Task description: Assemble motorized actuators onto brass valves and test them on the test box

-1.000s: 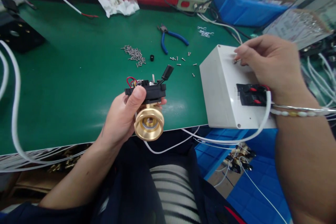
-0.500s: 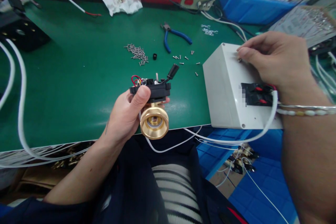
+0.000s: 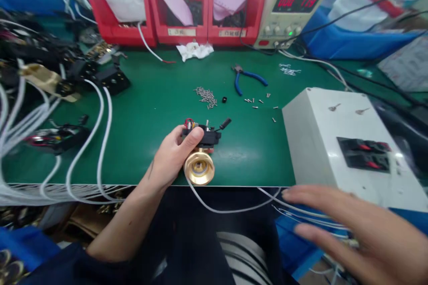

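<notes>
My left hand (image 3: 174, 153) is closed around a brass valve (image 3: 199, 168) with a black actuator housing (image 3: 209, 138) on top, held near the table's front edge. Thin red and yellow wires and a short black lead stick up from the open housing. From below the valve a white cable (image 3: 227, 210) hangs in a loop past the edge. My right hand (image 3: 351, 227), smeared by motion, is in front of the grey box (image 3: 310, 138), fingers apart with nothing between them. That box carries two small toggle switches and a black terminal block (image 3: 364, 155) with red tabs.
Blue-handled cutters (image 3: 249, 78), a pile of screws (image 3: 205, 97) and a small black ring (image 3: 224, 99) lie on the green table (image 3: 143, 142). Red bins (image 3: 180, 38) and a power supply (image 3: 284, 22) stand behind. Cabled black units (image 3: 113, 81) crowd the left.
My right hand has come off the switch on the grey box and moved down towards me. The white cable has left the terminal block. The view has tilted up; my left hand keeps its hold.
</notes>
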Motion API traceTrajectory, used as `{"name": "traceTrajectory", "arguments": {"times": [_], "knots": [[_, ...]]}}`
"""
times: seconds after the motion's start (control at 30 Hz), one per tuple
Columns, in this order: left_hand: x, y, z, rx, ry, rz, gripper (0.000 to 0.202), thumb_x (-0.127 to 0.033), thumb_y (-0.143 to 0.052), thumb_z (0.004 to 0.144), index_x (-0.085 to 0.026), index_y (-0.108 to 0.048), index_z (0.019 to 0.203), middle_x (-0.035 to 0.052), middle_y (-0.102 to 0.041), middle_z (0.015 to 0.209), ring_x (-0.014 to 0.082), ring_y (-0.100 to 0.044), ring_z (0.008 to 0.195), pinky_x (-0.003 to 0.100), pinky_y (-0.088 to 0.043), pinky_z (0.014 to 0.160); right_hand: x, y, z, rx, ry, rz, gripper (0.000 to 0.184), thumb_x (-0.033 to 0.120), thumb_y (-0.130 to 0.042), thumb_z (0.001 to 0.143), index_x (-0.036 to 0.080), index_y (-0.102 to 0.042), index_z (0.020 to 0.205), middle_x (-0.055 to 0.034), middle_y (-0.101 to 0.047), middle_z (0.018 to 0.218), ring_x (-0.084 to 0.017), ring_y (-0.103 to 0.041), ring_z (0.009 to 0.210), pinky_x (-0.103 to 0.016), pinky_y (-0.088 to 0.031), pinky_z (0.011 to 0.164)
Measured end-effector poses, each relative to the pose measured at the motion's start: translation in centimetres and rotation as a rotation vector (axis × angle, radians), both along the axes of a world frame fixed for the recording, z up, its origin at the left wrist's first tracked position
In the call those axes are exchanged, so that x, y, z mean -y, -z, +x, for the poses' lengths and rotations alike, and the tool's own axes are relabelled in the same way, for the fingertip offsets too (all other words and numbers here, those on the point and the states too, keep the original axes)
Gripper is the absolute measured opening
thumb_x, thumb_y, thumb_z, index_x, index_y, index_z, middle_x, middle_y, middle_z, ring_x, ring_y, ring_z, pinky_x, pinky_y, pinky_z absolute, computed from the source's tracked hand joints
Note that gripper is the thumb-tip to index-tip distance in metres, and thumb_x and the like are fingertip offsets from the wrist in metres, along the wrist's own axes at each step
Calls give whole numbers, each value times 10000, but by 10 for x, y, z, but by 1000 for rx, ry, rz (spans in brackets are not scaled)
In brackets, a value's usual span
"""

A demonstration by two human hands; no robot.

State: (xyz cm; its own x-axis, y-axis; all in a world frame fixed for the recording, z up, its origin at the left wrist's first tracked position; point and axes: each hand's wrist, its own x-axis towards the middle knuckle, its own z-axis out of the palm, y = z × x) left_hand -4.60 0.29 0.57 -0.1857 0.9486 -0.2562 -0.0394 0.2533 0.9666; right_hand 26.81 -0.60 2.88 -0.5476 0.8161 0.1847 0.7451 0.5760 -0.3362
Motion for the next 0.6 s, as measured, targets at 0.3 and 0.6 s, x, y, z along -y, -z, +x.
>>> {"name": "traceTrajectory", "arguments": {"times": [0.3, 0.6], "knots": [[-22, -18, -79, -532, 55, 20, 589, -745, -708, 737, -162, -723, 816, 74, -711, 762, 268, -675, 725, 380, -522, 711, 47, 88, -47, 332, -207, 165, 223, 98, -540, 905, 94, -725, 1029, -91, -725, 811, -200, -667, 469, -275, -542, 390], [38, -48, -25, -633, 164, 544, 318, -425, -503, 1015, -196, -693, 1126, 76, -717, 1143, 205, -651, 1100, 336, -497, 1025, 45, -20, -57, -217, -156, -221, 251, 176, -449, 1051, 225, -636, 1211, 37, -764, 860, -108, -739, 668, -145, -552, 578]]}}
